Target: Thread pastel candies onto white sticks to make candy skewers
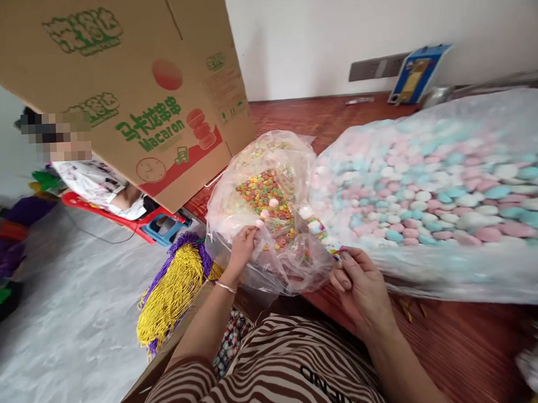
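A large clear plastic bag [225, 227] lies in front of me, full of small ring-shaped pieces [266, 192] in red, orange, yellow and green. Several pale pink round candies [273, 202] rest on top of the rings. My left hand [243, 247] reaches over the bag's near left side, thumb and fingers pinched on a pale pink candy at their tips. To the right, my right hand [359, 278] pinches the near corner of a small colourful printed packet [317, 225]. That packet slants across the bag's right edge, and its far end is partly hidden by plastic.
A big clear bag of pink, white and blue candies [412, 213] fills the right of the red-brown table [457, 342]. A tall Macaron carton [158, 111] stands at left. Gold and purple strands [172, 295] hang beside an open box. Another person [94, 179] sits behind the carton.
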`<state>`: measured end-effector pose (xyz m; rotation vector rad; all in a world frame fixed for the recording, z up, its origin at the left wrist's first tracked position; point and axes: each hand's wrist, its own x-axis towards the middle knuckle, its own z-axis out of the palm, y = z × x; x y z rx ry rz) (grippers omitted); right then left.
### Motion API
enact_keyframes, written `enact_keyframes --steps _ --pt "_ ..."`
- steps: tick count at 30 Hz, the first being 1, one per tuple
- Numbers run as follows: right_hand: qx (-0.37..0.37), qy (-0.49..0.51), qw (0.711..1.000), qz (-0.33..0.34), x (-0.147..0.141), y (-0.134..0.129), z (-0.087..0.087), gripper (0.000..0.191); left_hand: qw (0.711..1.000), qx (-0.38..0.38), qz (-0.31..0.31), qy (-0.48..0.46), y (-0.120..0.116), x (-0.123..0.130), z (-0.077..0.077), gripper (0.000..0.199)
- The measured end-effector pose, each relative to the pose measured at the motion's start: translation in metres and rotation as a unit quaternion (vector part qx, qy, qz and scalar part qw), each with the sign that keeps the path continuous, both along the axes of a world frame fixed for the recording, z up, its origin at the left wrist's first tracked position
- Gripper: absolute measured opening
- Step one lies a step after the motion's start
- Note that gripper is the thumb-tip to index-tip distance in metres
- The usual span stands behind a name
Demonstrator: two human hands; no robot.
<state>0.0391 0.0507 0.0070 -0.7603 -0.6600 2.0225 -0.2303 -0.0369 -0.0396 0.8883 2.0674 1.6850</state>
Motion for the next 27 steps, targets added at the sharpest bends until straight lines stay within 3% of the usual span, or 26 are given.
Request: enact_keyframes --steps 3,5,7,10,13,16,19,22,27 --pt "0.009 0.003 1.000 -0.004 0.002 0.001 0.000 0.035 0.995 -0.042 -0.033 0.089 0.008 0.031 0.004 0.035" --pt "0.014 0.007 1.000 -0.005 0.000 0.001 0.000 0.035 0.979 -0.049 -0.041 0.193 0.011 0.048 0.018 0.049" --pt "0.023 0.007 1.000 -0.009 -0.002 -0.001 0.001 0.035 0.975 -0.022 -0.060 0.213 0.014 0.069 0.034 0.048" --pt "0.062 -0.010 0.998 -0.025 -0.005 -0.006 0.001 0.033 0.987 0.005 -0.160 0.030 0.019 0.105 0.054 0.030" --pt "0.134 -0.065 0.988 -0.052 -0.003 -0.011 0.001 0.028 0.961 -0.007 -0.248 -0.119 0.024 0.137 0.063 0.023" --pt "0.203 -0.139 0.965 -0.085 0.001 -0.015 0.003 0.024 0.964 0.037 -0.215 -0.151 0.030 0.159 0.065 0.033" --pt "0.219 -0.160 0.959 -0.086 0.003 -0.015 0.004 0.023 0.962 0.081 -0.165 -0.200 0.034 0.168 0.062 0.044" --pt "0.231 -0.187 0.952 -0.077 0.005 -0.014 -0.001 0.024 0.955 0.077 -0.159 -0.240 0.038 0.170 0.055 0.050" --pt "0.298 -0.295 0.904 -0.078 0.008 -0.007 -0.020 0.020 0.940 0.052 -0.157 -0.298 0.044 0.166 0.036 0.049"
